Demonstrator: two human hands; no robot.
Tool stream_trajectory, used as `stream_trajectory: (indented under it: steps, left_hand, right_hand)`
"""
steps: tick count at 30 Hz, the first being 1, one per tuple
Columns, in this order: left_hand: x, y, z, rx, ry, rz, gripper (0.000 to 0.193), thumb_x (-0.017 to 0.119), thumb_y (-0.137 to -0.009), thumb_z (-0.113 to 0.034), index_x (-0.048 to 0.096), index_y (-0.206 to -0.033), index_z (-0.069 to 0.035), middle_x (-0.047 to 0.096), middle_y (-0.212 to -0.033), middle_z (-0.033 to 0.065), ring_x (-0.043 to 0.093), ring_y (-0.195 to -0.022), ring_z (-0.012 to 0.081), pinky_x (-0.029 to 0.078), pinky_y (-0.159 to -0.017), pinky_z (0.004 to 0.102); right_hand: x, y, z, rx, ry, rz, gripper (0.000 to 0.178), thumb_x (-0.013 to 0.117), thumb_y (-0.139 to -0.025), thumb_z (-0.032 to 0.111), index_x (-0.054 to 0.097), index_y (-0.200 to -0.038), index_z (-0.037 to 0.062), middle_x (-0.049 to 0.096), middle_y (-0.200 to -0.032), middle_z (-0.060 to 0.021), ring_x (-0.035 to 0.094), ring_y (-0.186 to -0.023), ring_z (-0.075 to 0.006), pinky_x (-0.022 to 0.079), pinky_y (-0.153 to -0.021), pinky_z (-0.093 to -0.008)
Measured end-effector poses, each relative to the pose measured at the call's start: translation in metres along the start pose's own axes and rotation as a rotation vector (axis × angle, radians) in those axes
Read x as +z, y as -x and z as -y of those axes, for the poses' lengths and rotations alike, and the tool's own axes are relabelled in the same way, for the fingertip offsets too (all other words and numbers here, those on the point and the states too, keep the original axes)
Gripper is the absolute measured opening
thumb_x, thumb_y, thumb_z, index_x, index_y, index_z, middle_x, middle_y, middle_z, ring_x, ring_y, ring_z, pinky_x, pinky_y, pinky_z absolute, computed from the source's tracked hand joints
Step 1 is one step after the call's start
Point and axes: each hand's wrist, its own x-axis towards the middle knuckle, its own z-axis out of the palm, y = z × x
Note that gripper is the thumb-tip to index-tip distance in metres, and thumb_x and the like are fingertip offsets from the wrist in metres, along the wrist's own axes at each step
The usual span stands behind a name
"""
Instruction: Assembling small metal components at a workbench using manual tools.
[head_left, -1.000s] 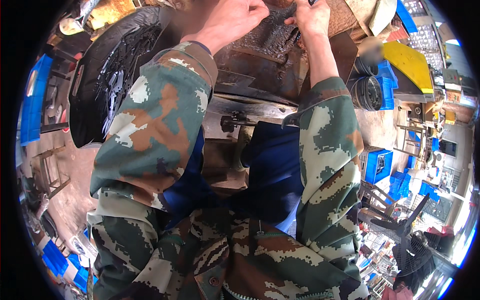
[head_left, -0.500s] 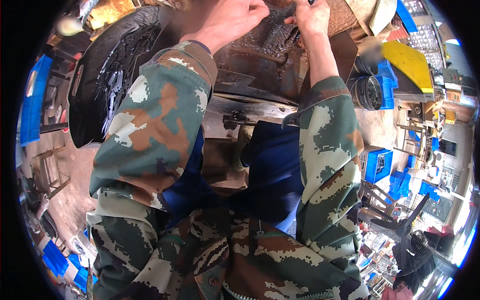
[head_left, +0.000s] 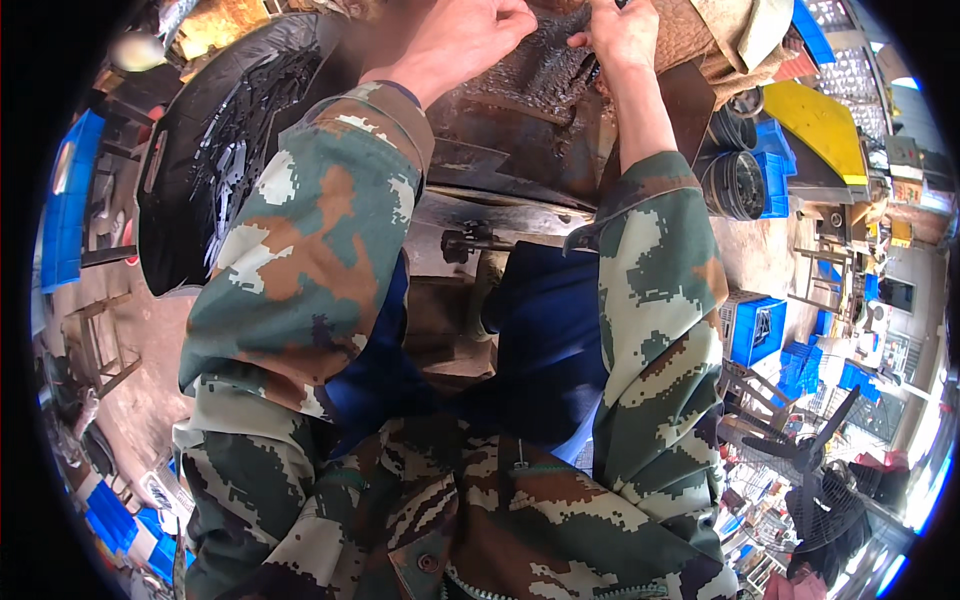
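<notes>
Blurred patch above the black buckets (head_left: 734,185) now gone, a round thing (head_left: 746,102) beside the brown cloth (head_left: 690,38) there more clearly visible, pale round thing (head_left: 137,52) at upper left hazier than one second before

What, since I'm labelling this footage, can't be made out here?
All in the head view:
Whether the left hand holds anything: curled fingers and the top edge hide it.
The dark item by the right hand: partly covered by that hand, cut off by the top edge.
Part of the black tub: hidden behind the left sleeve.
The pale round shape, upper left: too blurred to identify.
</notes>
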Motion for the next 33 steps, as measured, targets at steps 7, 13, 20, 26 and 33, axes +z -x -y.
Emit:
stream_trajectory:
  steps: [7, 13, 20, 26, 33]
  left_hand:
    - [0.002, -0.001, -0.001, -0.009, 0.019, 0.000, 0.021, 0.061, -0.086, -0.015, 0.073, -0.097, -0.001, 0.071, -0.095, 0.0194, 0.068, -0.091, 0.0336, 0.052, -0.082, 0.0401]
    - [-0.002, 0.003, 0.004, 0.004, 0.009, -0.013, 0.021, 0.061, -0.086, -0.015, 0.073, -0.096, -0.001, 0.071, -0.094, 0.0195, 0.068, -0.090, 0.0338, 0.053, -0.081, 0.0400]
    - [0.007, -0.008, 0.014, 0.014, -0.068, -0.047, 0.024, 0.061, -0.084, -0.032, 0.076, -0.093, -0.016, 0.072, -0.086, 0.0115, 0.070, -0.082, 0.0317, 0.056, -0.079, 0.0402]
    - [0.011, 0.000, 0.003, -0.161, -0.005, -0.069, 0.026, 0.062, -0.079, -0.032, 0.077, -0.093, -0.015, 0.071, -0.084, 0.0144, 0.069, -0.084, 0.0345, 0.055, -0.082, 0.0407]
    - [0.014, -0.001, -0.011, -0.211, 0.061, -0.043, 0.024, 0.061, -0.078, -0.026, 0.078, -0.092, -0.016, 0.071, -0.086, 0.0178, 0.068, -0.086, 0.0388, 0.055, -0.084, 0.0445]
  right_hand:
    - [-0.004, -0.003, -0.003, -0.004, -0.012, -0.003, 0.025, 0.067, -0.095, 0.022, 0.057, -0.103, 0.0014, 0.065, -0.083, -0.0066, 0.056, -0.049, -0.0154, 0.048, -0.037, -0.0282]
    - [0.006, -0.002, -0.006, 0.010, -0.008, 0.013, 0.026, 0.068, -0.094, 0.022, 0.057, -0.104, 0.0013, 0.065, -0.083, -0.0070, 0.058, -0.051, -0.0165, 0.049, -0.037, -0.0288]
    - [0.001, -0.006, 0.016, 0.103, 0.207, 0.008, 0.026, 0.069, -0.093, 0.024, 0.067, -0.106, 0.0018, 0.069, -0.085, -0.0039, 0.057, -0.050, -0.0108, 0.053, -0.045, -0.0253]
    - [0.003, -0.005, -0.005, 0.058, 0.134, 0.005, 0.036, 0.070, -0.091, 0.035, 0.062, -0.103, 0.0021, 0.072, -0.087, -0.0024, 0.058, -0.045, -0.0114, 0.044, -0.041, -0.0259]
    - [-0.011, -0.015, -0.013, 0.068, 0.183, 0.033, 0.033, 0.069, -0.094, 0.030, 0.065, -0.105, -0.0005, 0.074, -0.094, -0.0061, 0.059, -0.050, -0.0113, 0.050, -0.044, -0.0246]
